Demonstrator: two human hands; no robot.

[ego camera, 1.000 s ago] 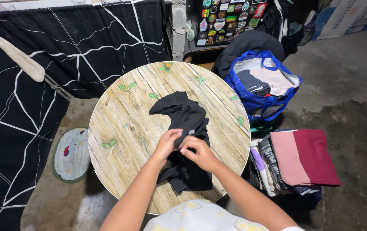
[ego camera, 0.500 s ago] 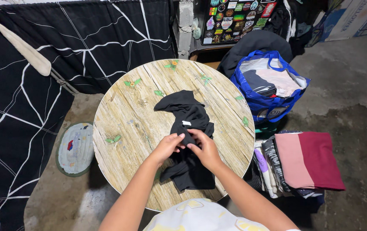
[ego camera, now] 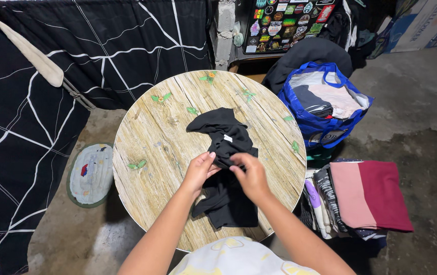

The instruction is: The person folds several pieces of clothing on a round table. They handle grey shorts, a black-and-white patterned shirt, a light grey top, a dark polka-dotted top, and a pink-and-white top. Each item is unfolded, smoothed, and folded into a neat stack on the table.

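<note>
Since a second ago both hands have drawn the black garment [ego camera: 223, 153] up a little, so its small white tag now shows just beyond the fingers. The left hand [ego camera: 199, 170] and right hand [ego camera: 251, 175] meet mid-cloth, each pinching a fold, forearms angled inward over the round table [ego camera: 152, 137].
</note>
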